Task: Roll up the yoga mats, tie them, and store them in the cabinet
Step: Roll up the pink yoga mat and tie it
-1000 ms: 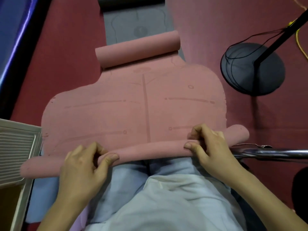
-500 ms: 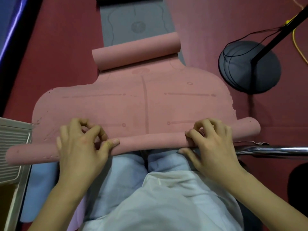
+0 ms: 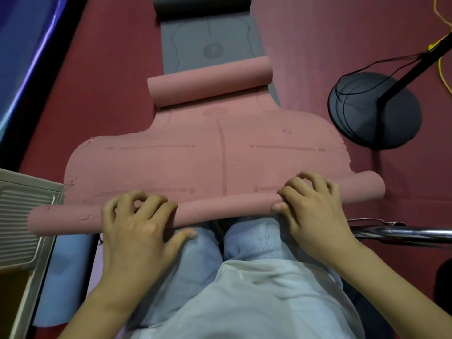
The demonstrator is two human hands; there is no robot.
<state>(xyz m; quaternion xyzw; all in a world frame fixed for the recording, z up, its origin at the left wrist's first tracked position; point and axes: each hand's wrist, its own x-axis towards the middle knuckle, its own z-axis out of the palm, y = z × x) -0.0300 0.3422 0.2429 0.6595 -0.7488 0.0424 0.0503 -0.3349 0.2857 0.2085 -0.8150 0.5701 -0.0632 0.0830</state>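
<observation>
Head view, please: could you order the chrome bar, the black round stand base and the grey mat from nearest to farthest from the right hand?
From the right hand:
1. Chrome bar, just to its right.
2. Black round stand base, farther, upper right.
3. Grey mat, farthest, beyond the pink mat's far roll.

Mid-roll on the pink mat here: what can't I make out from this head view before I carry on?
- Pink mat: the roll's underside and how tightly it is wound; left hand and right hand cover each grip.
- Grey mat: its near end lies under the pink mat's far curl.
- Chrome bar: cut off by the right edge.
- Louvred panel: cut off at left.
- Ties: none visible.
</observation>
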